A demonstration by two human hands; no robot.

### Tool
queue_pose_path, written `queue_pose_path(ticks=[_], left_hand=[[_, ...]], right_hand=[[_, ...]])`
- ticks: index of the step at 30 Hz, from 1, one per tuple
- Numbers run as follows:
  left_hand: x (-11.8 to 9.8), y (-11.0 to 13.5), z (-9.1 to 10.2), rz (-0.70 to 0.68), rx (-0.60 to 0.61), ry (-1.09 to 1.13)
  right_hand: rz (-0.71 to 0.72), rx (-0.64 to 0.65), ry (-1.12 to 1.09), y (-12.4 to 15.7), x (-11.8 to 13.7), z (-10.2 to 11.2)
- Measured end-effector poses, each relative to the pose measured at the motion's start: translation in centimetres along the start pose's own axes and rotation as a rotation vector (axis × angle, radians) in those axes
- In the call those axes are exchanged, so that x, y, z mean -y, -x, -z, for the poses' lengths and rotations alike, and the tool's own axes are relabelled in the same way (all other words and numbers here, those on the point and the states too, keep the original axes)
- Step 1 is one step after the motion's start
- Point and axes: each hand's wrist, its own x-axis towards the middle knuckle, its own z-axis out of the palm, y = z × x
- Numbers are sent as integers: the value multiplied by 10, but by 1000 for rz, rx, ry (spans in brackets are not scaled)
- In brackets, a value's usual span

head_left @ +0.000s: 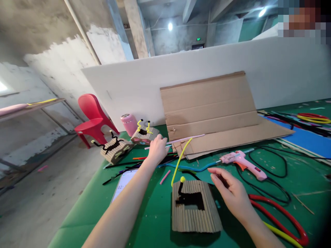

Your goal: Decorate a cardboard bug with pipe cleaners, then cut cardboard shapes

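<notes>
In the head view my left hand reaches to the loose pipe cleaners beside the cardboard, its fingers curled down; what they hold, if anything, is hidden. A pink pipe cleaner lies just right of it. My right hand hovers open beside a corrugated cardboard body, which has a dark square opening and a black stalk tipped with a yellow ball. Behind this body a yellow pipe cleaner stands bent. Two similar cardboard bodies, one with black stalks and one with yellow stalks, sit at the far left.
A pink glue gun with a black cord lies right of centre. Folded cardboard leans on a white partition. A phone lies under my left forearm. Red pipe cleaners curl at right; a red chair stands beyond the table.
</notes>
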Motion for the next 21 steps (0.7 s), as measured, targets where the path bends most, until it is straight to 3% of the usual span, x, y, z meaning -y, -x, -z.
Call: queue_pose_path(ticks=[4, 9, 12, 14, 17, 21], left_hand=[[-4, 20, 1, -60, -28, 200], [-16, 86, 22, -64, -47, 449], [-25, 132, 27, -37, 46, 862], [-31, 154, 24, -38, 146, 972], [-37, 165, 15, -65, 255, 939], [-44, 160, 5, -5, 312, 916]], right_hand=[[-14, 25, -12, 0, -1, -1], [-35, 61, -42, 1, 2, 0], [-33, 114, -70, 1, 3, 6], [-18, 147, -82, 1, 2, 12], [30, 120, 48, -2, 0, 18], [96, 107, 303, -9, -1, 23]])
